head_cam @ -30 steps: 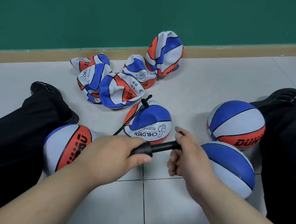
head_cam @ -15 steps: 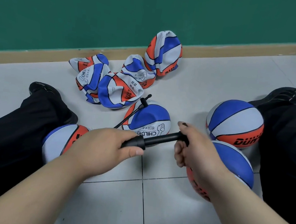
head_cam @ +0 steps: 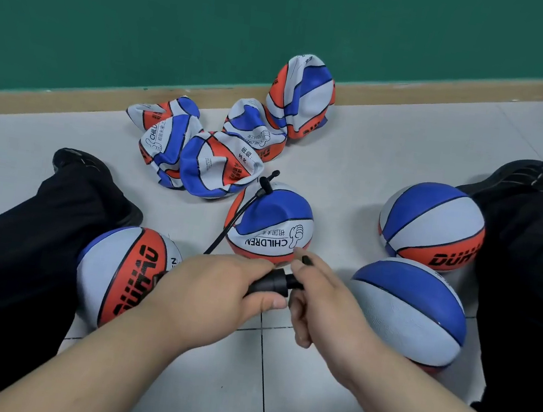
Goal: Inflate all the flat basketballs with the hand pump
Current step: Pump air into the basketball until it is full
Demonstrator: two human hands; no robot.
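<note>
As the left hand [head_cam: 217, 290] and right hand [head_cam: 321, 299] are clenching the hand pump [head_cam: 268, 283] barrel and handle, jerking could be tugging the hose [head_cam: 233, 222] off the CHILDREN basketball [head_cam: 271, 226].

A single wide-angle camera is riding on the person's head, looking forward and steeply down along the forearms. It is catching the left hand [head_cam: 217, 288] and right hand [head_cam: 323, 299] close up in the lower middle, both gripping the hand pump [head_cam: 272, 283]. The left leg [head_cam: 33, 243] and right leg [head_cam: 526, 308] are running out along either edge, enclosing the tiled floor [head_cam: 375, 143] between them. Farther off, across the upper part, the lens is taking in the green wall [head_cam: 288, 18] and its skirting board [head_cam: 451, 91], whose line is slanting up towards the right.
</note>
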